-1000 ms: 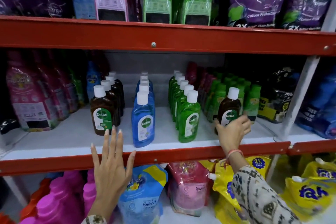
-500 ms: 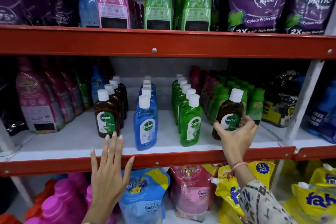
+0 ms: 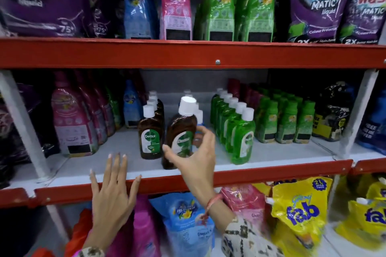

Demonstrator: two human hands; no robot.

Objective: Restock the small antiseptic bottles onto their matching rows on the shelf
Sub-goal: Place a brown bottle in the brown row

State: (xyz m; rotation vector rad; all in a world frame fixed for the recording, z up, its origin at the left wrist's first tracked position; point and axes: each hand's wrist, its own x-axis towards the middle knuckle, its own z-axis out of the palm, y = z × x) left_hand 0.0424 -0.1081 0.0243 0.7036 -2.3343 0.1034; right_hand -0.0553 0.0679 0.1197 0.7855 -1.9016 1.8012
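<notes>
My right hand grips a brown antiseptic bottle with a white cap, tilted slightly, just right of the brown bottle row on the middle shelf. The held bottle covers most of the blue bottle row behind it. A row of green antiseptic bottles stands further right. My left hand rests flat with fingers spread on the shelf's red front edge, holding nothing.
Pink detergent bottles stand at the shelf's left, green packs and black pouches at its right. The upper shelf holds purple pouches and tall bottles. Below hang yellow pouches, a blue pouch and pink bottles.
My right hand has lifted the brown bottle from beside the green row and carried it left, to just right of the brown row. My left hand has stayed on the shelf edge.
</notes>
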